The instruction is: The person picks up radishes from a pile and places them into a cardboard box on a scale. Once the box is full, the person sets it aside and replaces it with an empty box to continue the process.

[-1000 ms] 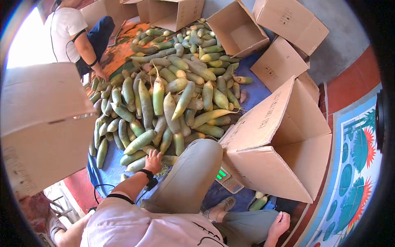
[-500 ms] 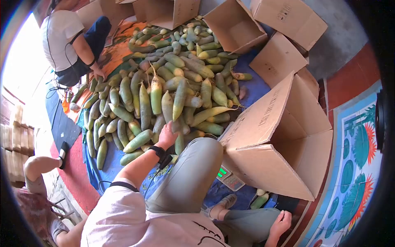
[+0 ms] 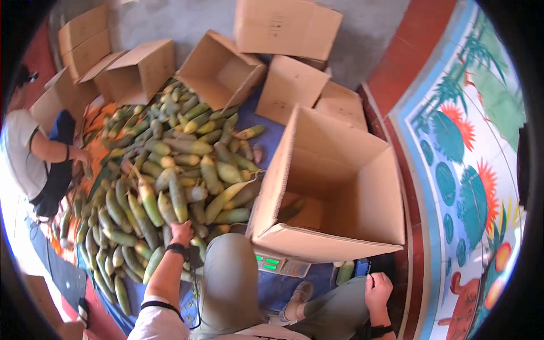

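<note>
Green radish [image 3: 177, 197], near end by left hand [image 3: 181, 233], long axis pointing away

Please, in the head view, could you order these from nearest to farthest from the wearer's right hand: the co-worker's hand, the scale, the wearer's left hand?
1. Scale: left of the right hand, under the big box.
2. Left hand: farther left, at the near side of the pile.
3. Co-worker's hand: far left, beside the pile.
</note>
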`<state>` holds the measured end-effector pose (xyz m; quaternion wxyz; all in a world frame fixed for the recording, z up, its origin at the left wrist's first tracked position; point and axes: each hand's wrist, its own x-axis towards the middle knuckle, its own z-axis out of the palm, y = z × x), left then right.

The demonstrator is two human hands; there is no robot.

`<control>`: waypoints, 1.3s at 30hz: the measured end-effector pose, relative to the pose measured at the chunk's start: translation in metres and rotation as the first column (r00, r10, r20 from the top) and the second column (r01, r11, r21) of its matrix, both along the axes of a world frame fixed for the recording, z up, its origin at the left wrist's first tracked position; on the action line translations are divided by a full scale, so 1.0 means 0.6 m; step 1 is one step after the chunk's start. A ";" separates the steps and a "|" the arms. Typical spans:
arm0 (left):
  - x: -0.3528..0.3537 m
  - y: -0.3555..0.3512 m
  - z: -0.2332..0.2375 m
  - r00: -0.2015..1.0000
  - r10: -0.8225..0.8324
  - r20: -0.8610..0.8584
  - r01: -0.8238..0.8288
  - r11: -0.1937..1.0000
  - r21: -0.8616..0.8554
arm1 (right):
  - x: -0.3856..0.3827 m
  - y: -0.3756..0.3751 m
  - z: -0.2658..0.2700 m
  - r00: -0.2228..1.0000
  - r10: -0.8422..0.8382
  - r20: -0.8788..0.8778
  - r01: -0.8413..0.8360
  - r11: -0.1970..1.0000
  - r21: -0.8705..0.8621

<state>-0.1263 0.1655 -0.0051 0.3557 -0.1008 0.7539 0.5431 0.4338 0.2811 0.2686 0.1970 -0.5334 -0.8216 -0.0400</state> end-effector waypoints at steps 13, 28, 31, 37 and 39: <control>-0.017 0.003 0.017 0.592 -0.675 -0.440 0.185 0.645 -0.742 | -0.010 -0.003 0.011 0.999 0.034 0.030 -0.035 0.998 0.044; -0.030 0.058 -0.036 0.997 -0.040 0.071 0.044 0.997 -0.062 | -0.014 0.003 0.007 0.998 0.058 0.025 -0.059 0.997 0.057; -0.062 0.053 -0.090 0.995 -0.065 0.081 0.063 0.998 0.029 | -0.014 0.003 0.007 0.998 0.057 0.033 -0.058 0.997 0.047; -0.031 0.028 -0.006 0.994 -0.093 -0.049 0.099 0.987 0.127 | -0.015 0.006 0.003 0.998 0.055 0.015 -0.055 0.997 0.047; -0.007 0.011 0.040 0.984 -0.116 -0.136 0.136 0.979 0.150 | -0.017 0.007 0.002 0.999 0.047 0.015 -0.048 0.997 0.063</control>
